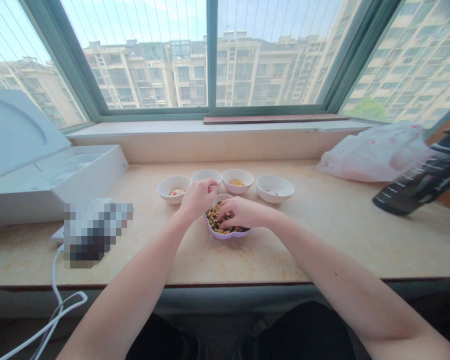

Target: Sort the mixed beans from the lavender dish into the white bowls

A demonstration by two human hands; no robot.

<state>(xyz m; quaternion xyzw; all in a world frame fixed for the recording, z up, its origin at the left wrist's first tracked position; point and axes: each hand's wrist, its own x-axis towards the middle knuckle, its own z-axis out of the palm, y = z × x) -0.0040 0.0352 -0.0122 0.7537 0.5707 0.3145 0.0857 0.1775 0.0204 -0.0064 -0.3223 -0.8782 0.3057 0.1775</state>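
A purple scalloped bowl [228, 236] of mixed beans [214, 218], dark and yellowish, sits on the counter in front of me. My right hand [243, 212] reaches into it from the right, thumb and fingers apart, with the tips touching the beans. Just above and left of it, my left hand [199, 198] hovers at the near rim of a white bowl [206, 176], its fingertips pinched together. Whatever is in that pinch is too small to make out. My left hand partly hides that bowl and its contents.
Beside it stand a white bowl with pale and reddish bits [174, 185], one with yellow kernels [238, 175] and one with a few small bits [281, 189]. An open white box [86, 170] is left; a plastic bag [371, 152] and dark bottle [408, 182] are right.
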